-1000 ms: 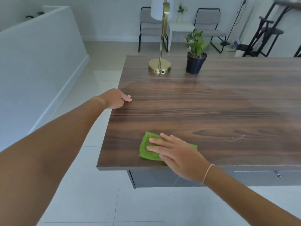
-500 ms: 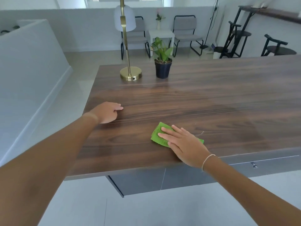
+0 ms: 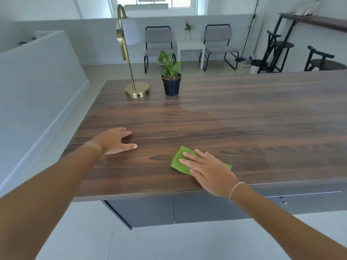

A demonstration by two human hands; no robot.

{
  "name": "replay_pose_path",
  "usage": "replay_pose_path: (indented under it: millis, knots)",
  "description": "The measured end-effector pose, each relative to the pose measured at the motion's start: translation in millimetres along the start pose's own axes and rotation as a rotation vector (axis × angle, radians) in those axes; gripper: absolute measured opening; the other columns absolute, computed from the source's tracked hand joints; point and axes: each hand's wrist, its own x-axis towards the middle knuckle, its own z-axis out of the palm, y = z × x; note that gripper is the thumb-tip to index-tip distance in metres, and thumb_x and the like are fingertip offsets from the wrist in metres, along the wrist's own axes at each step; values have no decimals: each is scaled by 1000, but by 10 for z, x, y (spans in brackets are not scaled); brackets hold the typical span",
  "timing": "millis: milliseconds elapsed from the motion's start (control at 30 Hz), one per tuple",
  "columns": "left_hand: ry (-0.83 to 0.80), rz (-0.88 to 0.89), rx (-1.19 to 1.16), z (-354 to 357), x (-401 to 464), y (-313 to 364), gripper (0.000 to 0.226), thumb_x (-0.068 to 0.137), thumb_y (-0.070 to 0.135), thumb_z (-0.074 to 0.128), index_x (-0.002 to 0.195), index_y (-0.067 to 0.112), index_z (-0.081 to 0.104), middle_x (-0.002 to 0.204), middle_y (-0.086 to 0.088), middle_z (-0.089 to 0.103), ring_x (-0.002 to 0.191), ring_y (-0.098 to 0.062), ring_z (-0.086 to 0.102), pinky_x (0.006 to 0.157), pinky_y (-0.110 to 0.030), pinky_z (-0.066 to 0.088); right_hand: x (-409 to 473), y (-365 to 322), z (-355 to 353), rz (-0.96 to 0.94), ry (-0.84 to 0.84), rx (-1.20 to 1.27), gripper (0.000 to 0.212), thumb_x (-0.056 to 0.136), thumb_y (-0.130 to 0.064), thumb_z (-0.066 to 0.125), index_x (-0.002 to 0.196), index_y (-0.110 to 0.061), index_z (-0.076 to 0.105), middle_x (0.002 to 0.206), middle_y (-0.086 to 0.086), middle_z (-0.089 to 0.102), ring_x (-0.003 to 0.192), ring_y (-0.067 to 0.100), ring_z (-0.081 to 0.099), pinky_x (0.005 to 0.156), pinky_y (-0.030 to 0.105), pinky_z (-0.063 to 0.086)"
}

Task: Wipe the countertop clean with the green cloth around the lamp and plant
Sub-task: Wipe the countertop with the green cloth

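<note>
Soft, cool daylight fills the room, brightest at the window [image 3: 161, 1] in the far wall, which is washed out to near white. The wooden countertop [image 3: 244, 113] carries a pale sheen across its middle, with faint reflections just in front of the lamp [image 3: 131, 59] and the plant [image 3: 170, 76]. Shadows are weak and blurred: a thin dark one lies under the fingers of the left hand [image 3: 114, 140]. The wide lens bends straight lines, so the counter's near edge curves and the forearms swell toward the bottom corners. The picture is slightly soft overall, with smeared detail in the far chairs [image 3: 219, 44].
</note>
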Motion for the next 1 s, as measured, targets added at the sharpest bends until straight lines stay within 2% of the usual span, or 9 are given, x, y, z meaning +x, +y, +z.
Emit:
replay_pose_path:
  millis: [133,233,300,400,500,567,700,767,1000]
  knots:
    - [3,-43,-14,47,-20,79,86,74,71,51,144,26,29,156,5,22,143,-19,21,115,-40,19,-49,833,-311,337,-22,-59,46,100,-28,26,145,-37,20,157,-12,12,146,19,11,116,38,11]
    - [21,-73,-19,64,-27,117,87,73,72,50,144,25,30,156,4,23,143,-20,21,116,-41,19,201,895,-395,466,3,-28,47,100,-28,22,147,-35,17,159,-10,9,146,24,8,118,40,10]
    - [48,-89,-25,48,-24,98,87,72,72,51,143,23,33,155,3,25,143,-20,23,116,-40,20,360,570,-305,400,17,-55,49,99,-27,23,147,-33,17,158,-8,11,145,27,10,117,40,13]
    - [35,-115,-49,39,-72,31,87,72,72,51,142,23,34,155,3,26,142,-21,24,116,-41,20,305,-37,-50,80,15,-54,48,98,-26,26,146,-32,22,157,-9,19,145,29,14,116,42,14]
    - [65,-174,-56,49,-66,191,85,74,70,52,143,23,32,156,4,24,143,-20,22,116,-39,19,0,173,-85,-110,14,26,45,98,-30,24,143,-37,28,155,-14,22,145,21,14,117,37,10]
    - [58,-168,-62,45,-80,214,83,76,67,52,144,23,31,156,3,22,143,-20,21,116,-39,18,-5,510,-172,-64,5,12,45,99,-29,25,143,-38,27,155,-16,20,146,18,13,117,35,11]
    - [38,-146,-72,117,-76,362,80,79,64,52,144,24,30,157,4,20,144,-19,18,116,-38,16,161,1121,-337,334,24,6,46,100,-27,24,145,-36,23,157,-11,15,146,22,11,116,37,11]
    - [41,-155,-81,106,-99,370,79,79,63,52,144,24,30,157,4,20,144,-18,18,116,-37,16,399,1071,-313,414,59,-7,47,99,-27,23,146,-35,22,158,-10,14,146,25,11,117,39,11]
    - [56,-150,-86,1,-107,253,64,84,56,50,141,28,37,154,4,27,141,-18,25,114,-37,21,815,217,38,43,17,53,46,99,-28,23,143,-39,26,156,-15,18,146,19,10,117,35,9]
